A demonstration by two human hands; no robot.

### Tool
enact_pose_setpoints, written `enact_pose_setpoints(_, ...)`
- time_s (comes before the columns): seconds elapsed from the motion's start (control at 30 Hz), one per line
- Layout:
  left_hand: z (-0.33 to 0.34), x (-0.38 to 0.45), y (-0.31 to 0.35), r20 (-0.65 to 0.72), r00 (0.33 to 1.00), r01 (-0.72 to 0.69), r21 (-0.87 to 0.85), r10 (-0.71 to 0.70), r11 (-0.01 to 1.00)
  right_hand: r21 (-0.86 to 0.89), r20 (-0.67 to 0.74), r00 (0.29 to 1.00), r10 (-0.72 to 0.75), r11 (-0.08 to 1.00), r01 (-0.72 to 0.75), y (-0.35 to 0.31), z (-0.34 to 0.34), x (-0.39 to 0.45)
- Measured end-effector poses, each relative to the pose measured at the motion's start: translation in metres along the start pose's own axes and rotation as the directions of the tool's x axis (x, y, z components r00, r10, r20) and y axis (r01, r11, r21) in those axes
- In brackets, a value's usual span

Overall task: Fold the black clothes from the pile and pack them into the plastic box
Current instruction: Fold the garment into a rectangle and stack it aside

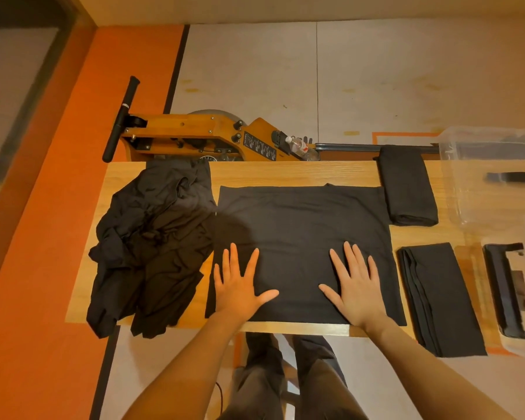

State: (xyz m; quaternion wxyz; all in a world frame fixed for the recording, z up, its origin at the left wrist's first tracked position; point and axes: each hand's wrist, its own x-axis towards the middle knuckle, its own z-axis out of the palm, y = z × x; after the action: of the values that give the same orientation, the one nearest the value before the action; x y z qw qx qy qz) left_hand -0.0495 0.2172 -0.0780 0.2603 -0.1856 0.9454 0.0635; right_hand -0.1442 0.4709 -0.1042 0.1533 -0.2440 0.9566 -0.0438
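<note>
A black garment [303,237] lies spread flat in the middle of the wooden counter [285,172], folded into a broad rectangle whose near edge reaches the counter's front edge. Both hands rest palm-down on its near half, fingers straight and spread, holding nothing. The left hand [240,286] presses near the garment's left edge, and the right hand [356,286] lies toward its right side, with a stretch of bare cloth between the two thumbs.

To the left of the garment, touching its edge, sits the pile [152,244] of crumpled black clothes, part of it hanging over the counter's front. To the right lie two folded pieces: one folded bundle [406,189] at the far edge of the counter, and one long folded strip [440,298] nearer, overhanging the front edge. Further right stands the clear plastic box [491,177], and in front of it lies its lid [509,292] with dark clips. Behind the counter sits a wooden rowing machine [200,137] with a water bottle [300,146] on it.
</note>
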Motion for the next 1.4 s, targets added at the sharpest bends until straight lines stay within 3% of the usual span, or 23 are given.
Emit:
enact_pose_setpoints(0.2,-0.013,0.010,-0.004,0.042,0.999,-0.026,-0.017,0.026,1.000,0.013,0.058,0.997,-0.041,0.999,0.041,0.005,-0.014,0.023)
enact_pose_setpoints(0.3,-0.018,0.002,-0.012,-0.031,0.996,-0.080,-0.039,0.079,0.996,0.056,0.044,0.999,-0.022,0.998,0.020,0.007,-0.019,0.013)
enact_pose_setpoints(0.4,-0.014,-0.015,-0.026,-0.212,0.976,-0.098,-0.207,0.053,0.973,0.097,-0.017,0.998,0.067,0.993,-0.065,0.015,-0.019,-0.014)
enact_pose_setpoints(0.5,-0.005,-0.028,-0.038,-0.274,0.952,-0.007,-0.460,-0.135,0.888,0.175,-0.099,0.978,0.186,0.970,-0.167,0.025,-0.017,-0.041)
enact_pose_setpoints(0.6,0.003,-0.037,-0.041,-0.216,0.938,0.094,-0.593,-0.270,0.800,0.244,-0.089,0.965,0.248,0.944,-0.220,0.030,-0.013,-0.061)
enact_pose_setpoints(0.9,0.016,-0.060,-0.039,-0.089,0.893,0.234,-0.746,-0.442,0.623,0.419,-0.075,0.878,0.472,0.814,-0.402,0.023,-0.010,-0.086)
enact_pose_setpoints(1.1,0.013,-0.059,-0.045,-0.062,0.897,0.194,-0.835,-0.438,0.515,0.633,0.002,0.799,0.601,0.618,-0.466,0.026,-0.023,-0.089)
enact_pose_setpoints(1.23,0.018,-0.053,-0.054,-0.030,0.920,0.173,-0.865,-0.391,0.471,0.553,-0.022,0.841,0.540,0.708,-0.439,0.032,-0.024,-0.092)
enact_pose_setpoints(1.4,0.014,-0.053,-0.060,-0.009,0.956,0.132,-0.879,-0.292,0.459,0.582,0.059,0.833,0.550,0.659,-0.477,0.037,-0.026,-0.090)
